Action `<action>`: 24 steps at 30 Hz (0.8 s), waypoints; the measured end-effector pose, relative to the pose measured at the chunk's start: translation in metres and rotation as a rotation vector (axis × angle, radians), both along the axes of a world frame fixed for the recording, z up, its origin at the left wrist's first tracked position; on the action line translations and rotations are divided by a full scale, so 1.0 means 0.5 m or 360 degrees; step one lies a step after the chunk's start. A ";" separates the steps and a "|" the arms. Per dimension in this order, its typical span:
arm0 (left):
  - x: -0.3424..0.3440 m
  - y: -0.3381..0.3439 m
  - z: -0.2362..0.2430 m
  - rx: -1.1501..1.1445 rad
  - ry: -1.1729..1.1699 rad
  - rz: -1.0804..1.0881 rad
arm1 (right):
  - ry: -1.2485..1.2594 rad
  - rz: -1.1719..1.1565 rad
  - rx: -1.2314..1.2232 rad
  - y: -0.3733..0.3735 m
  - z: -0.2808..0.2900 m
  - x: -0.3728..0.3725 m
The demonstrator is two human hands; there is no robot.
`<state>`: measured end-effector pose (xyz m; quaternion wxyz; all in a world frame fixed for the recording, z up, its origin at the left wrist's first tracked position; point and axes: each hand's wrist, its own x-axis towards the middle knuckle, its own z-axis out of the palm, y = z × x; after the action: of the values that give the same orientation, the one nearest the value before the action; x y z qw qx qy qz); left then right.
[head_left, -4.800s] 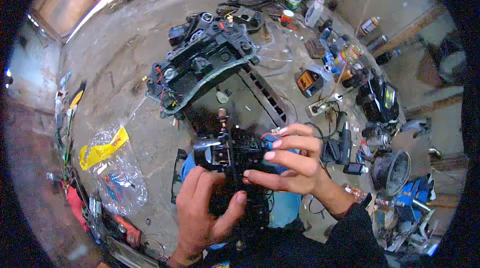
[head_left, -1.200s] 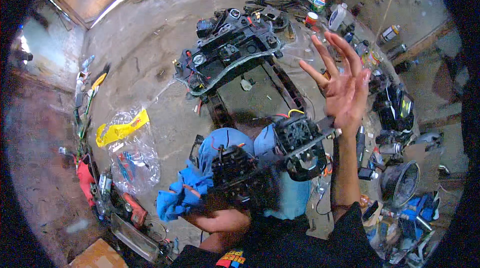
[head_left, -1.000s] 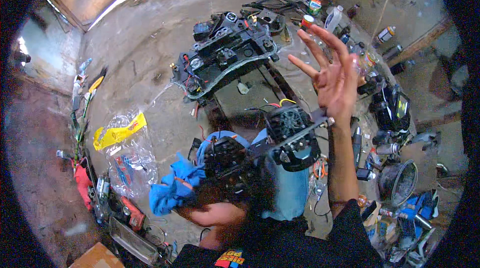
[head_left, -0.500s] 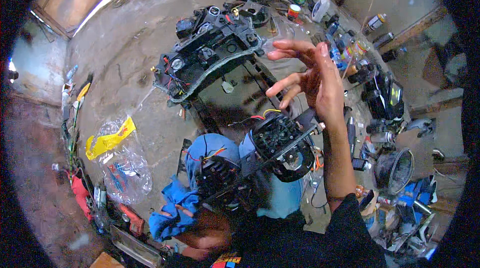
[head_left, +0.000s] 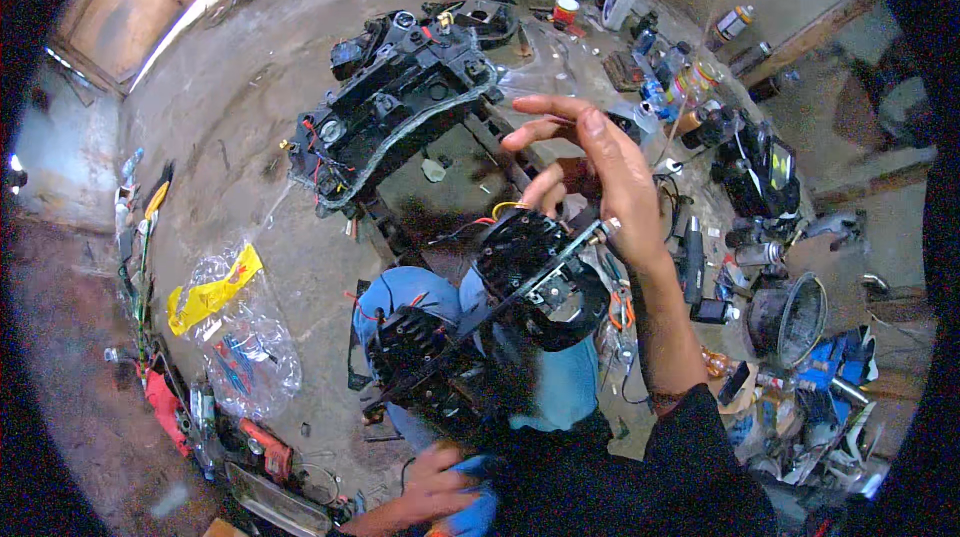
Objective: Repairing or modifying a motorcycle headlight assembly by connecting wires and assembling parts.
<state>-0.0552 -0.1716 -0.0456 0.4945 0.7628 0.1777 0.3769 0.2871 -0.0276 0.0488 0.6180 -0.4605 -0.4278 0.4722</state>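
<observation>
A black headlight part (head_left: 540, 277) with fins, a metal edge strip and red and yellow wires lies across my lap on blue-clad knees. Its other end (head_left: 425, 362) spreads over my left thigh. My right hand (head_left: 615, 172) is raised just beyond the part's upper right corner, fingers apart and slightly bent, with nothing in them; the wrist passes close to the strip's end. Low at my belly, my left hand (head_left: 430, 489) has its fingers closed on a blue cloth (head_left: 472, 505), partly hidden against my dark shirt.
Ahead on the floor, a black headlight housing (head_left: 400, 107) with loose wires rests on a dark frame. A clear plastic bag (head_left: 250, 362) lies left, near a red power tool (head_left: 268, 447). Bottles (head_left: 690, 82), a heat gun (head_left: 693, 257) and a black bucket (head_left: 790, 322) are right.
My left hand has drawn the blue cloth down and right, from beside my left knee to my belly. In the picture, my right hand sits slightly further left and lower.
</observation>
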 end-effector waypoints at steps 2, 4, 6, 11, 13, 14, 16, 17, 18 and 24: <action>0.005 -0.012 0.002 0.0093 -0.0031 -0.0075 | -0.0016 -0.0001 0.0016 -0.001 -0.004 0.001; 0.016 -0.014 0.009 -0.0215 0.0443 -0.0448 | -0.0013 0.0035 0.0060 -0.002 -0.012 0.005; 0.046 -0.012 0.009 -0.0281 0.0696 -0.0617 | -0.0030 0.0072 0.0065 -0.004 -0.020 0.014; 0.118 0.002 0.003 -0.0249 0.1111 -0.1144 | -0.0065 0.0252 -0.0029 -0.015 -0.018 0.041; 0.116 0.013 0.013 -0.0558 0.1231 -0.1170 | -0.0044 0.0343 0.0015 -0.020 -0.016 0.050; 0.109 0.023 0.024 -0.0205 0.1050 -0.1210 | -0.0016 0.0415 0.0001 -0.022 -0.016 0.053; 0.085 0.052 0.064 0.0143 0.0865 -0.1235 | -0.0095 0.0454 0.0033 -0.023 -0.020 0.060; 0.069 0.075 0.094 0.0076 0.1018 -0.1292 | -0.0168 0.0474 0.0013 -0.023 -0.022 0.065; 0.054 0.102 0.129 -0.0032 0.1154 -0.1371 | -0.0168 0.0488 0.0054 -0.024 -0.025 0.073; -0.031 0.307 0.321 -0.0229 0.0633 -0.1757 | -0.0669 -0.0647 0.0055 -0.141 -0.090 0.212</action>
<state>-0.0707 -0.0183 0.1151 0.6251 0.7630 -0.1312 -0.0994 0.3931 -0.0979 0.0037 0.6056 -0.6138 -0.4534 0.2255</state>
